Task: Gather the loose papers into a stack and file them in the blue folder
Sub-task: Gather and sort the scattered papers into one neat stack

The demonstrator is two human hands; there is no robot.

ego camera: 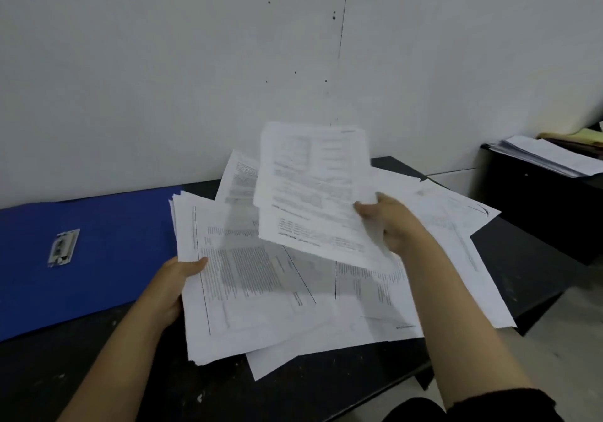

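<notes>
Hands (169, 288) hold papers (261, 291) over black table (98, 372), grey wall (163, 62).

The loose papers (293, 291) are white printed sheets spread in an untidy, overlapping heap, some skewed and hanging past the near edge. A few sheets (313, 186) are raised above the heap, tilted and blurred. The blue folder (98, 242) lies open and flat just left of the heap, its metal clip (63, 247) showing, with the leftmost papers overlapping its right edge.
</notes>
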